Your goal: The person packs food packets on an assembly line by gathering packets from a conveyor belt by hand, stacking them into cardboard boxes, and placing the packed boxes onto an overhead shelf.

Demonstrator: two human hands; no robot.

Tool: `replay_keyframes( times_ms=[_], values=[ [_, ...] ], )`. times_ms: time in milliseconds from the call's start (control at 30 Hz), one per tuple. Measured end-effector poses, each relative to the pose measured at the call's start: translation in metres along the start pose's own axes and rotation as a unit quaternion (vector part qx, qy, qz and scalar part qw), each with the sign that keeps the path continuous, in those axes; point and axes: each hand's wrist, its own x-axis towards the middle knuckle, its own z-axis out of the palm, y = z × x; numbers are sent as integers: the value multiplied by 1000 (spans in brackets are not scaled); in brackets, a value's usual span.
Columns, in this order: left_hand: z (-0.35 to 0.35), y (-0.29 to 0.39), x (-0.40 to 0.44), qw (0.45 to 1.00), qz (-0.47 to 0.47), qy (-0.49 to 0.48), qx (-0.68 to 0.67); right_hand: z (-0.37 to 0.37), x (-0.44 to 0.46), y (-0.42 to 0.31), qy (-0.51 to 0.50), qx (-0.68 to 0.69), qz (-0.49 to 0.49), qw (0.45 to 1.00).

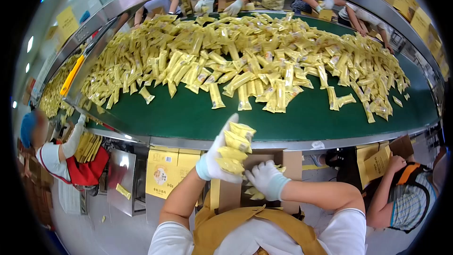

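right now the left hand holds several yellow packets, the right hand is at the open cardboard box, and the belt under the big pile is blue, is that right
Not quite: the belt is green, not blue, as the head view shows. The left hand does hold several yellow packets, and the right hand is at the open cardboard box.

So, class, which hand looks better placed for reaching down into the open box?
Probably the right hand: it is over the open box, with packets just beneath, while the left hand is occupied with a stack of packets.
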Motion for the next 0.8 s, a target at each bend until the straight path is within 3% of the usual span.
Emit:
replay_keyframes(
  times_ms=[100, 133, 200, 300, 333, 433, 567, 633, 700, 800],
  values=[
    [18, -29, -6, 986, 64, -53, 147, 1, 2, -12, -72, 92, -8, 993],
    [19, -31, -7, 985, 64, -70, 144, 10, 8, -12, -55, 113, -15, 992],
    [28, -21, -10, 951, 132, -196, 201, 34, 19, -8, -58, 137, -9, 989],
    [30, -25, -2, 830, 252, -201, 455, 62, 35, -16, -100, 160, 15, 982],
    [32, -34, -2, 834, 271, -201, 436, 69, 39, -18, -104, 167, 21, 980],
    [41, -35, -4, 683, 352, -211, 604, 89, 45, -28, -99, 173, 34, 979],
    [14, -70, -13, 579, 325, -160, 731, 120, 69, -41, -63, 220, 64, 971],
    [33, -81, -17, 565, 291, -81, 768, 139, 80, -47, -45, 242, 79, 966],
    [52, -80, -17, 539, 284, -65, 790, 156, 87, -54, -31, 253, 88, 963],
    [48, -100, -11, 426, 254, -69, 866, 173, 91, -62, -23, 256, 92, 962]
  ],
)
